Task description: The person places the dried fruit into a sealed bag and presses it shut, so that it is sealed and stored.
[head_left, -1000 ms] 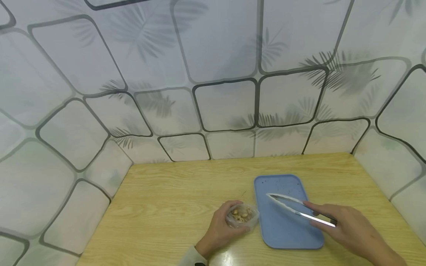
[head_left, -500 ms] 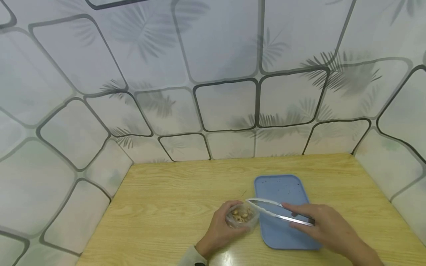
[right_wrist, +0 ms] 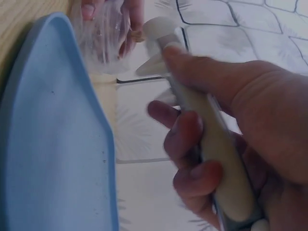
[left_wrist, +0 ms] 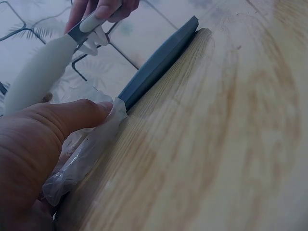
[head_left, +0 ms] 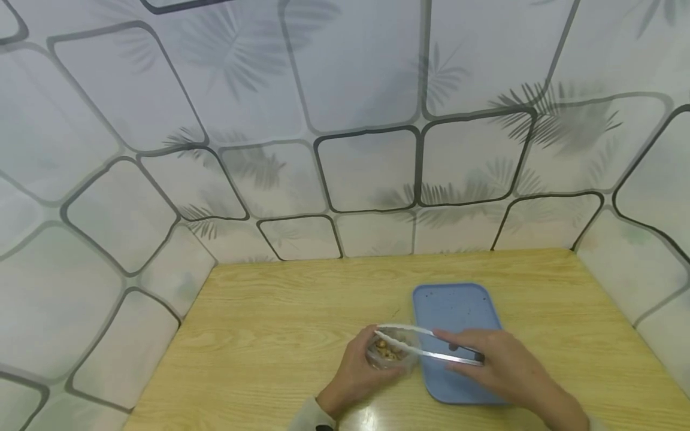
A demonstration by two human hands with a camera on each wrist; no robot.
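your left hand (head_left: 354, 370) grips the clear plastic cup (head_left: 384, 363), thumb on one side and fingers curved round the other. the cup stands on the table (head_left: 280, 323), just outside the left edge of the blue tray (head_left: 455, 308), well away from the table's far edge; you can't tell whether plastic and tray touch. tan nut-like pieces (head_left: 388, 354) lie inside.

your right hand (head_left: 501, 361) wraps the tongs (head_left: 446, 358), thumb along one arm, fingers round the other. they reach across the tray's left edge and over the cup, the tips near each other by the cup's far-left rim. a small tan piece (right_wrist: 138, 36) shows beside them in the right wrist view, but you can't tell whether they hold it.

the step looks like a pass between tongs and cup. draw the tips back over the middle of the mouth, clear of your left fingertips. if they do hold a piece, lower it inside the rim before easing your squeeze. the wall looks thin and crinkly, so steady it without pinching the mouth narrower.
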